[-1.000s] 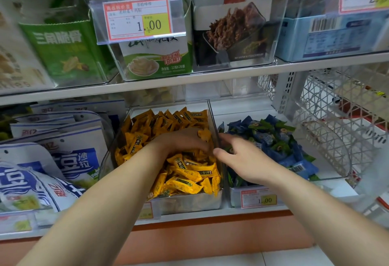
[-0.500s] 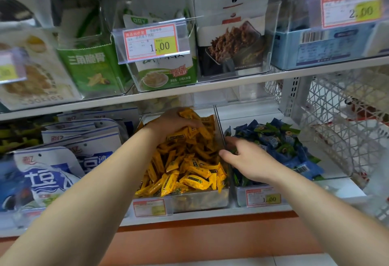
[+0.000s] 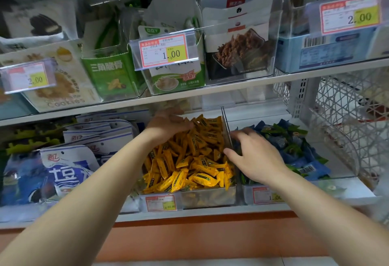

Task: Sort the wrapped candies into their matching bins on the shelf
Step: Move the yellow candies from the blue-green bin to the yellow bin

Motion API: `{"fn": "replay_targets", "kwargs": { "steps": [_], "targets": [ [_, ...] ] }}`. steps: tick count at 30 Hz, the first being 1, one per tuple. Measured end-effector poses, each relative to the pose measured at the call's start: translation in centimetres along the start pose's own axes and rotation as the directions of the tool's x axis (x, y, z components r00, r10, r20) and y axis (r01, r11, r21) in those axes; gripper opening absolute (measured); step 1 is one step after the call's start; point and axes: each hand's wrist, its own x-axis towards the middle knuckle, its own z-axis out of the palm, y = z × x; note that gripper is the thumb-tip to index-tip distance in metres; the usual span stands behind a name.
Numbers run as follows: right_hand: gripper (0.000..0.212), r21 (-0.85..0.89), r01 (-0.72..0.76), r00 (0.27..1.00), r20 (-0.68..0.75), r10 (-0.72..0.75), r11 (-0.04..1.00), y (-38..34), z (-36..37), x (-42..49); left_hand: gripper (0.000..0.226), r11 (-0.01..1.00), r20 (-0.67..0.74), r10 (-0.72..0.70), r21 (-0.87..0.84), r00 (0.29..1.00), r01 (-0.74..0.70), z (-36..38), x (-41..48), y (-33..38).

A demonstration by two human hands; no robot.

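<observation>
The sorting looks nearly done to me: two clear bins sit side by side on the lower shelf (image 3: 210, 213), and the left bin (image 3: 208, 197) holds only yellow candies (image 3: 189, 164), dozens of them. The right bin (image 3: 248, 196) holds the blue and green candies (image 3: 294, 141), fewer but also dozens. I see no obvious strays. My left hand (image 3: 168, 123) lies fairly flat on the back of the yellow heap. My right hand (image 3: 255, 158) spreads loosely at the divider, seemingly holding nothing, though its fingertips blur.

Yellow-wrapped candies (image 3: 189, 160) heaped in clear bin (image 3: 208, 199), blue-wrapped candies (image 3: 294, 145) alongside.
</observation>
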Motion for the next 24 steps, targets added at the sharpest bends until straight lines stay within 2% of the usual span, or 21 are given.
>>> {"fn": "replay_targets", "kwargs": {
  "steps": [2, 5, 8, 11, 15, 18, 21, 24],
  "targets": [
    [0.058, 0.001, 0.152, 0.988, -0.027, -0.152, 0.988, -0.8, -0.3, -0.1, 0.045, 0.996, -0.09, 0.043, 0.079, 0.995, -0.036, -0.1, -1.8, -0.5],
    [0.076, -0.171, 0.379, 0.917, 0.205, -0.343, 0.91, -1.7, -0.2, -0.6, 0.04, 0.921, -0.164, 0.168, 0.377, 0.972, -0.096, 0.3, -6.0, -1.5],
    [0.075, -0.375, 0.489, 0.865, 0.326, -0.382, 0.787, -2.8, 1.5, -1.0, 0.057, 0.834, -0.067, 0.191, 0.536, 0.979, -0.126, 1.6, -9.8, -3.1],
    [0.07, -0.451, 0.541, 0.834, 0.399, -0.381, 0.71, -4.6, 3.5, -0.2, 0.064, 0.77, 0.06, 0.184, 0.612, 0.981, -0.182, 1.7, -11.3, -4.8],
    [0.071, -0.426, 0.51, 0.813, 0.521, -0.258, 0.747, -5.2, 3.9, 3.7, 0.065, 0.78, 0.045, 0.225, 0.59, 0.973, -0.208, 1.8, -11.3, -6.0],
    [0.076, -0.47, 0.578, 0.77, 0.586, -0.253, 0.667, -4.8, 3.4, 7.5, 0.062, 0.773, 0.017, 0.256, 0.597, 0.967, -0.215, 2.4, -10.7, -6.4],
    [0.074, -0.478, 0.575, 0.79, 0.536, -0.298, 0.664, -4.1, 2.7, 10.4, 0.056, 0.774, -0.024, 0.273, 0.599, 0.962, -0.205, 2.8, -9.9, -6.7],
    [0.073, -0.471, 0.463, 0.86, 0.443, -0.252, 0.751, -2.9, 2.0, 11.1, 0.048, 0.776, -0.045, 0.309, 0.59, 0.95, -0.224, 3.3, -9.2, -6.7]
  ]
}}
